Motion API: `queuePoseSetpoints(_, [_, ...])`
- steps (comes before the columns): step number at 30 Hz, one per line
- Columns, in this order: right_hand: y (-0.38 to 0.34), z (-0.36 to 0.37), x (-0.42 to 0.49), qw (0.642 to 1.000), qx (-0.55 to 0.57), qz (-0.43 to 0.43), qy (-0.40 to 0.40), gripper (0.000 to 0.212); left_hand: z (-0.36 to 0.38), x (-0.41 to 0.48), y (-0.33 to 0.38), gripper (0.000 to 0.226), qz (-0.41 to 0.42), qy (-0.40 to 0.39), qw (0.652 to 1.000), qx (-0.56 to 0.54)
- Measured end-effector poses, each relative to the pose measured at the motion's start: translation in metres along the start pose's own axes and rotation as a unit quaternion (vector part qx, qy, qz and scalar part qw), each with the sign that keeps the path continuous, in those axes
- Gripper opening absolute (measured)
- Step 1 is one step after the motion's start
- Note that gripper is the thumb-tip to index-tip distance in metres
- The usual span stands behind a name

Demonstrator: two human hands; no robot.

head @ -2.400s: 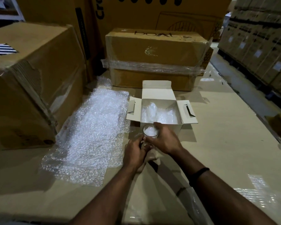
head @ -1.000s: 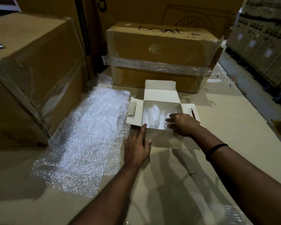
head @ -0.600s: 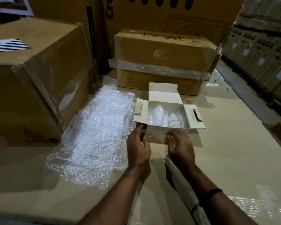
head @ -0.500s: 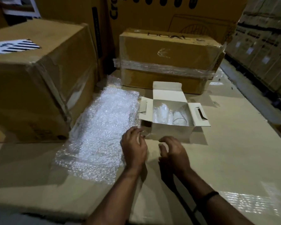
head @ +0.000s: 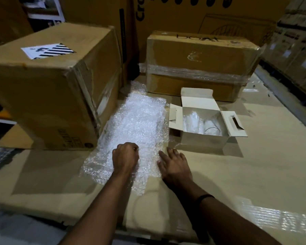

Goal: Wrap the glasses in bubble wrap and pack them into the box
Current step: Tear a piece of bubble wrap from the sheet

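A sheet of bubble wrap [head: 134, 128] lies flat on the cardboard surface, left of a small white box [head: 201, 140] whose flaps stand open. Inside the box sit a wrapped glass [head: 191, 121] on the left and another wrapped glass [head: 211, 130] on the right, its round rim showing. My left hand [head: 125, 156] rests on the near part of the sheet, with its fingers curled down into the wrap. My right hand [head: 174, 164] lies with straight fingers at the sheet's near right edge, just in front of the box.
A large brown carton [head: 51, 85] stands close on the left of the sheet. A taped carton [head: 201, 64] sits right behind the white box, with taller cartons behind it. Stacked boxes [head: 293, 50] line the far right. The cardboard surface [head: 245, 174] stretches to the right.
My right hand set the wrapped glass in the box and drew back. Both hands then moved left from the box's front onto the near end of the bubble wrap sheet.
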State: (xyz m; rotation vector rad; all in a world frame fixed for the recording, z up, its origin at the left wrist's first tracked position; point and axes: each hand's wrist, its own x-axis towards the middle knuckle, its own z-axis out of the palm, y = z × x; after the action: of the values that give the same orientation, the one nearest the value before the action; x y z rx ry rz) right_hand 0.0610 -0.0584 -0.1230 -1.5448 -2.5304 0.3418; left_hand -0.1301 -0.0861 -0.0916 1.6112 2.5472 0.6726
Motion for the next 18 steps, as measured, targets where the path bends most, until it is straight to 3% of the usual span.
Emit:
queuePoseSetpoints(4, [0.0,0.002,0.002,1.0,-0.017,0.006,0.009,0.058,0.001,0.002,0.01,0.055,0.024,-0.096,0.994,0.051])
queuePoseSetpoints(6, [-0.002,0.003,0.001,1.0,-0.019,0.01,0.014,0.06,0.001,0.002,0.015,0.045,0.026,-0.101,0.993,0.063])
queuePoseSetpoints(10, [-0.003,0.004,0.002,0.999,-0.017,0.018,0.032,0.063,-0.004,0.004,0.012,0.019,0.014,-0.032,0.999,-0.005])
queuePoseSetpoints(13, [-0.004,0.002,0.0,0.999,-0.018,0.019,0.029,0.068,-0.006,0.003,0.012,0.02,0.036,0.003,0.999,-0.028])
queuePoseSetpoints(18, [-0.003,0.003,0.001,0.999,-0.011,0.021,0.026,0.056,-0.003,0.0,0.017,0.034,0.05,-0.033,0.998,0.011])
